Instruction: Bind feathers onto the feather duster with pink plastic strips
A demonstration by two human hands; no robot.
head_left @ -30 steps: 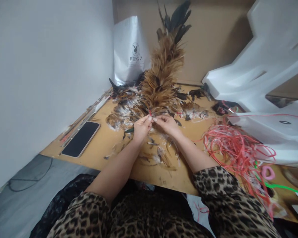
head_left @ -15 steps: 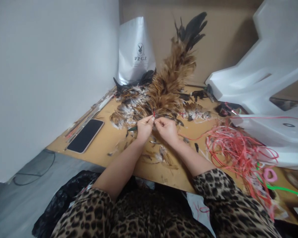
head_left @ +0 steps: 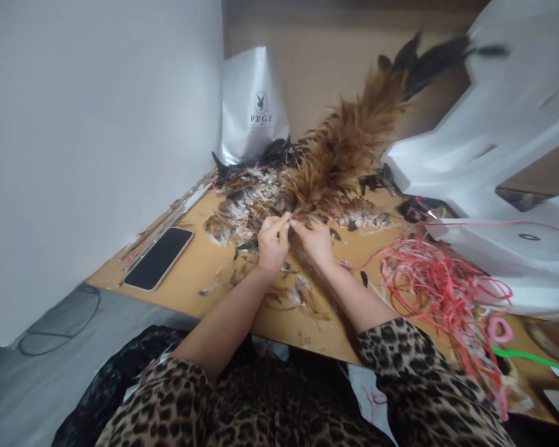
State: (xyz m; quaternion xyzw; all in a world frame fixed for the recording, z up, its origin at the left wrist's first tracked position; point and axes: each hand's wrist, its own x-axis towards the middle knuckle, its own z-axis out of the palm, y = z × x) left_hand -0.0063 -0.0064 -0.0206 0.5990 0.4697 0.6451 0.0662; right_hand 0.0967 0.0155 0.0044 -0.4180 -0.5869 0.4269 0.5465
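Observation:
A long feather duster (head_left: 349, 146), brown with black plumes at its far tip, slants up and to the right from my hands. My left hand (head_left: 273, 241) is closed in a pinch at its near end. Fingertips almost touching the left ones, my right hand (head_left: 314, 241) is also pinched, with a bit of red string (head_left: 299, 216) at the fingers. The exact grip of each hand is partly hidden. Loose brown, white and black feathers (head_left: 242, 208) lie in a heap just beyond and left of my hands.
A phone (head_left: 159, 259) lies at the table's left side beside thin sticks. Behind stands a silver bag (head_left: 249, 115). Tangled red string (head_left: 428, 279) covers the right side, near a pink ring (head_left: 498, 329) and white foam packaging (head_left: 507, 143).
The feather duster has swung to the right and lower, its black tip now in front of the white packaging. My hands stay pinched together at nearly the same spot.

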